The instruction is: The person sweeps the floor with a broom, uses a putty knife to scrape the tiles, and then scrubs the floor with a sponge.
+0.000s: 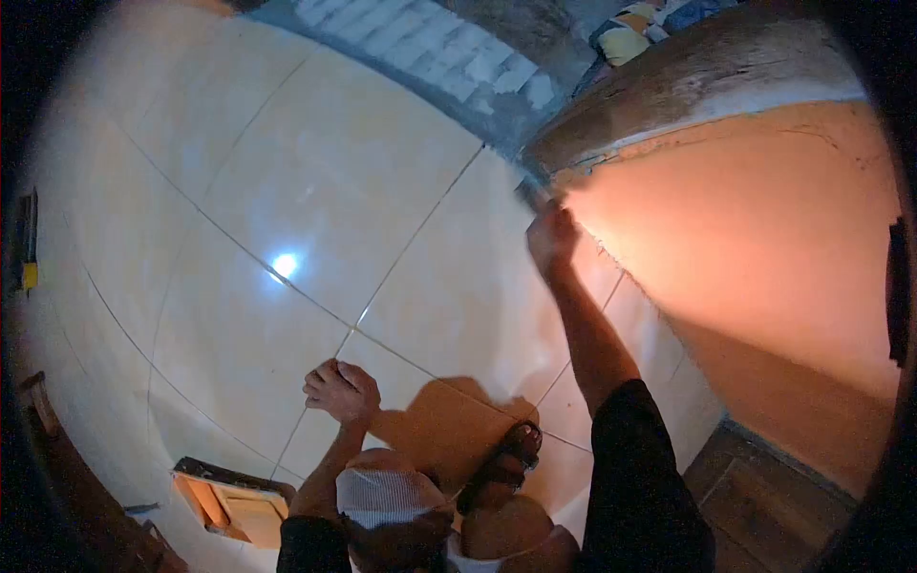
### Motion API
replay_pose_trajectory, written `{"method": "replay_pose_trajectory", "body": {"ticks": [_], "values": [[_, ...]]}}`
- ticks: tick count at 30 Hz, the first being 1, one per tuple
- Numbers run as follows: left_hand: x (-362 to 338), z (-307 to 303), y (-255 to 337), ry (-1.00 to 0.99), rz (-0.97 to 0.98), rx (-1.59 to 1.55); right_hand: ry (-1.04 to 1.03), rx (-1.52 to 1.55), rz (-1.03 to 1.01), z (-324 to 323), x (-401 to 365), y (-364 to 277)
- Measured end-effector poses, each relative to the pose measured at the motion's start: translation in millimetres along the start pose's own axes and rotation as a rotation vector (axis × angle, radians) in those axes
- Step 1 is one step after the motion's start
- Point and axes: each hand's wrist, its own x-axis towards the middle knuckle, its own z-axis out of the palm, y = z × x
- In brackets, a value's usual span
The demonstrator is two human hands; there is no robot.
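Observation:
My right hand (552, 239) is closed around a small hand tool (533, 191), held at the far corner where the floor meets the orange wall (764, 229). Motion smears the tool's grey end, so its exact kind does not show. Over the tiled floor (401, 220), my left hand (342, 390) rests low, its fingers curled into a fist near a grout line. Whatever lies inside those fingers, if anything, is hidden. A sandalled foot (516, 449) and my bent knees are just below.
A dark-rimmed box (234, 501) with orange insides stands at lower left. Along the left edge is a long tool with a yellow part (29, 277). White tiles or blocks (420, 43) lie beyond the floor's far edge. A wooden panel (764, 497) is at lower right.

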Motion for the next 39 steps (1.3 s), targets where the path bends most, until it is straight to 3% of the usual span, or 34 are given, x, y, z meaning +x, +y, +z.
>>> {"method": "replay_pose_trajectory", "body": {"ticks": [1,2,3,5,7,9,10,12,13,16,19,20,24,26,29,32,33,35,37,39], "values": [[-1.8,-3.5,1.2,-0.009,0.005,0.007,-0.008,-0.075,-0.036,-6.2,-20.3,-6.5],[-1.9,-2.9,1.6,-0.005,-0.002,0.007,0.400,-0.205,-0.274,5.5,-54.4,-13.5],[0.0,0.8,1.9,0.005,-0.014,0.006,0.382,-0.158,-0.341,4.5,-83.0,-23.3],[4.7,8.5,-0.9,0.019,-0.012,-0.028,0.138,-0.059,-0.398,-0.7,-83.7,-23.8],[-1.9,8.8,-7.0,0.017,0.006,-0.032,-0.065,0.015,-0.196,64.4,-33.7,17.2],[-8.6,6.5,-13.1,-0.019,0.005,0.000,0.196,0.126,-0.093,-22.9,2.9,11.0],[-11.0,10.5,-16.1,-0.035,-0.004,0.010,0.167,0.262,0.005,23.1,-0.3,15.9],[-0.1,14.8,-13.6,-0.010,0.001,0.035,0.038,-0.154,-0.040,7.8,-64.0,-30.7],[-1.7,14.5,-14.5,0.007,0.007,0.062,-0.070,0.093,-0.005,-5.3,-106.2,-54.0],[-0.9,7.1,-2.7,-0.003,0.006,0.039,0.187,0.178,-0.263,49.7,-211.0,-66.9],[0.5,7.8,0.4,0.025,0.021,-0.005,0.248,0.134,-0.335,2.5,-183.1,-39.9],[2.7,14.6,-0.6,0.032,0.021,0.010,0.048,-0.094,-0.138,25.2,-134.2,-13.9],[-2.6,10.5,-12.1,-0.007,0.088,0.014,0.046,0.009,-0.009,42.4,-81.5,17.3],[-4.5,9.0,-11.1,-0.005,0.054,0.050,0.233,-0.147,-0.248,23.4,-175.0,-20.1],[-0.2,10.5,-6.3,0.001,0.022,0.024,0.071,0.537,-0.193,54.8,-184.4,12.7],[-12.3,2.4,-16.0,-0.067,0.005,0.048,0.062,0.009,-0.023,95.2,-135.2,64.3],[-4.5,7.6,-7.3,-0.045,-0.004,0.032,0.239,-0.137,-0.105,111.3,-137.3,60.7],[-3.7,0.4,-4.1,-0.057,0.007,0.021,0.149,-0.098,-0.159,119.1,-181.9,48.3],[-1.8,2.4,-5.5,-0.060,-0.006,0.013,0.092,0.015,-0.336,127.7,-240.8,38.9],[-0.9,7.6,-6.6,0.045,0.017,-0.030,0.015,0.149,-0.447,135.4,-254.8,59.2]]}}
